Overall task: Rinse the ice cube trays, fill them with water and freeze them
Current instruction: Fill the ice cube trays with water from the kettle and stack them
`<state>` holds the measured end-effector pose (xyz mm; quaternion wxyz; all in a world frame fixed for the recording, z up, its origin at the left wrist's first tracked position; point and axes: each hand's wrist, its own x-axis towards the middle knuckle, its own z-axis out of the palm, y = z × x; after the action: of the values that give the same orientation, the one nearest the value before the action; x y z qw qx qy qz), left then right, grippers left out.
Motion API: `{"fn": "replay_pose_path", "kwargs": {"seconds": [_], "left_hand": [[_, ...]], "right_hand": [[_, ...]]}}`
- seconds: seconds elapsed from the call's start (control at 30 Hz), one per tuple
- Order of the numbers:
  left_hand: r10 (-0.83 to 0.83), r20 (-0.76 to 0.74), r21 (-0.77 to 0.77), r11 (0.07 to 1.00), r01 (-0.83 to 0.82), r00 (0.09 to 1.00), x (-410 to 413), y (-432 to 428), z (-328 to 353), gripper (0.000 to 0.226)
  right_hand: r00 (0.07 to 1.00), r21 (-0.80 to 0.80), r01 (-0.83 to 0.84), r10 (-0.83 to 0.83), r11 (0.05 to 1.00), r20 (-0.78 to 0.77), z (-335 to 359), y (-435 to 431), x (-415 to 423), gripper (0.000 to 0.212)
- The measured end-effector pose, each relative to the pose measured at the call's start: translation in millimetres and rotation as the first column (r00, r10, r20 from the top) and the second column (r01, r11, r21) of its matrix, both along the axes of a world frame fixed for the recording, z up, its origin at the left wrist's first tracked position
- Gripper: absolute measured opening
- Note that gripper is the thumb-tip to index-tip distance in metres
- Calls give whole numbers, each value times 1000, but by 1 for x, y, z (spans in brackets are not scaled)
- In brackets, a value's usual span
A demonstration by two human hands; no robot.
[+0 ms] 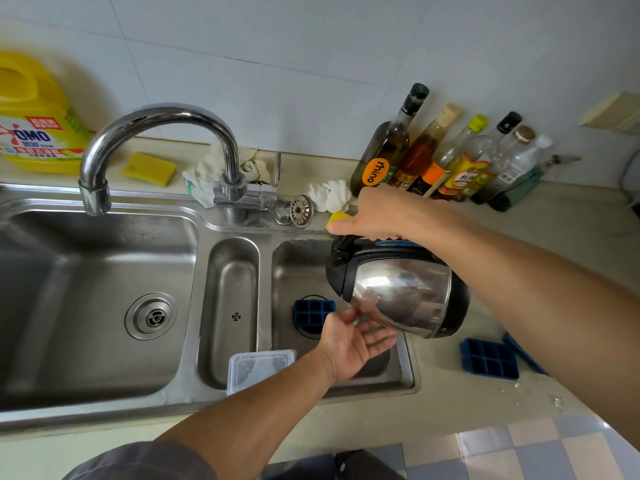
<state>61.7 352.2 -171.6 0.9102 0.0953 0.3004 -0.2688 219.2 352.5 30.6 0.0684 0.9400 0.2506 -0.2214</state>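
Right fingers (pixel 363 233) curled round tilted kettle (pixel 401 296) handle, left fingers (pixel 377 339) straight, spread beneath it

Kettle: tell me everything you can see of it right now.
The kettle has a shiny steel body with black lid, handle and base. It is tipped leftward above the right sink basin, over the blue ice cube tray. The right hand grips its handle; the left hand touches its steel side with open fingers.
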Motion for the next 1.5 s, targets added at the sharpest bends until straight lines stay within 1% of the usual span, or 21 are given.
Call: {"fn": "replay_pose_path", "kwargs": {"seconds": [0.17, 0.3, 0.37, 0.43, 0.5, 0.57, 0.63, 0.7, 0.8, 0.87, 0.9, 1.03, 1.13, 1.2, 1.3, 1.37, 1.43, 1.5], "left_hand": [[-9, -16, 41, 999, 10, 1000, 3, -2, -1, 51], [7, -9, 102, 995, -6, 1000, 5, 0, -1, 48], [25, -3, 156, 987, -24, 1000, 6, 2, 0, 43], [43, 7, 252, 967, -43, 999, 10, 7, 3, 37], [62, 24, 362, 930, -67, 998, 14, 14, 8, 33], [93, 53, 449, 887, -107, 994, 17, 24, 16, 30], [125, 66, 508, 850, -142, 990, 19, 33, 25, 29], [145, 66, 569, 807, -156, 987, 18, 41, 34, 33], [112, 73, 668, 733, -132, 991, 14, 48, 48, 38], [70, 64, 721, 687, -94, 996, 9, 51, 58, 42], [41, 62, 751, 656, -74, 997, 7, 52, 63, 45], [-59, 57, 856, 517, -18, 997, -2, 52, 78, 53], [-123, 79, 899, 438, -17, 989, -7, 50, 88, 47], [-189, 133, 923, 382, -52, 973, -9, 50, 94, 39], [-271, 210, 953, 270, -135, 940, -7, 50, 104, 32], [-325, 237, 962, 208, -176, 915, -5, 50, 111, 24], [-344, 218, 971, 173, -166, 914, -3, 48, 115, 23], [-324, 162, 981, 152, -117, 932, -1, 43, 114, 18]], "right_hand": [[999, 31, 44, -44, 999, 8, 4, -11, -1, 69], [994, 85, 110, -110, 990, -2, 8, -28, 1, 74], [989, 123, 146, -141, 982, -49, 11, -40, 1, 75], [980, 146, 188, -174, 971, -102, 18, -54, 0, 80], [974, 152, 205, -186, 967, -129, 22, -68, -4, 82], [973, 171, 196, -170, 966, -154, 24, -83, -9, 78], [957, 204, 211, -160, 956, -243, 26, -94, -17, 76], [907, 257, 280, -167, 925, -386, 27, -104, -25, 66], [769, 295, 473, -225, 830, -598, 23, -121, -35, 42], [675, 290, 573, -239, 767, -698, 16, -133, -41, 29], [645, 282, 600, -244, 748, -724, 12, -138, -45, 27], [594, 260, 654, -270, 710, -758, -2, -154, -58, 20], [536, 286, 719, -244, 633, -809, -10, -168, -70, 18], [506, 324, 777, -228, 540, -832, -16, -177, -79, 18], [471, 380, 853, -216, 357, -855, -27, -187, -93, 14], [461, 402, 875, -212, 268, -862, -32, -193, -99, 12], [469, 437, 882, -228, 179, -853, -39, -199, -102, 14], [475, 471, 878, -252, 81, -843, -45, -205, -103, 15]]}}
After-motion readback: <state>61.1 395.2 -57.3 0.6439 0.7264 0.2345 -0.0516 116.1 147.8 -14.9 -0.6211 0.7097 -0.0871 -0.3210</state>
